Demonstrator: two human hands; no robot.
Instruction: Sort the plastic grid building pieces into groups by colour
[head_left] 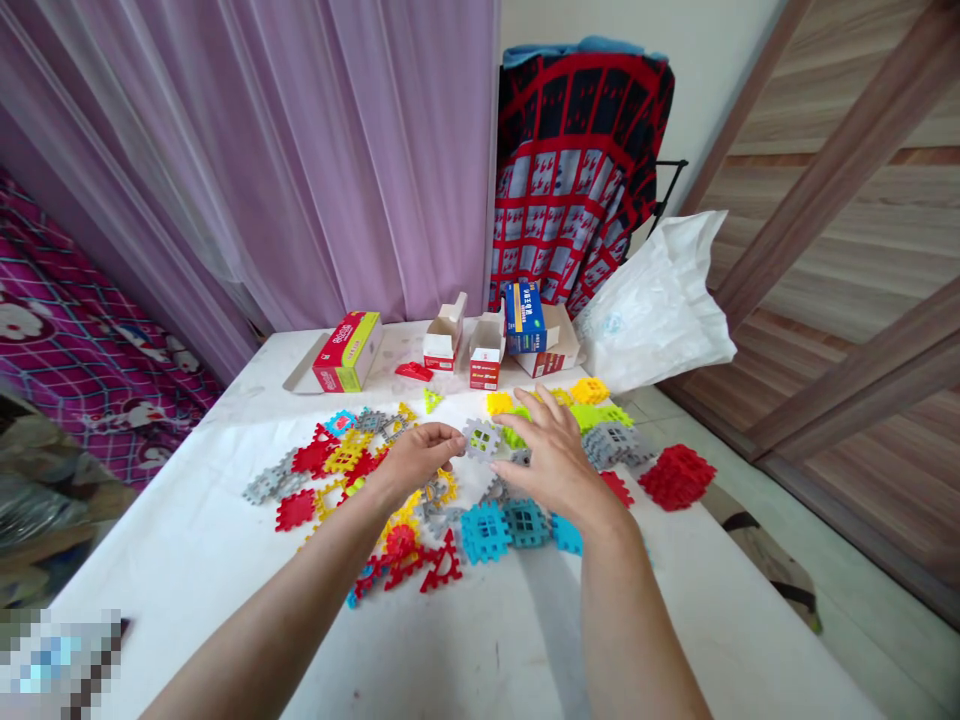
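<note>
Head view: a purple curtain (420, 150) hangs behind, with wooden doors (832, 200) to the right.
Table: its white top (480, 650) bears loose plastic pieces (347, 452) in red, yellow, grey and blue, mostly left of centre.
Bag: white (660, 310), at the far right corner.
Boxes: small cardboard ones (349, 350) stand along the far edge.
Right hand: (553, 450) fingers spread apart and curved beside the grey square; I cannot tell whether the thumb touches it.
Left hand: (424, 457) thumb and fingers pinched on the grey square's left edge.
Red stack: (677, 477) near the table's right edge.
Blue square: (485, 531) lies on the near side of the pieces.
Grey square: (482, 439) between the hands, with a window-like middle.
</note>
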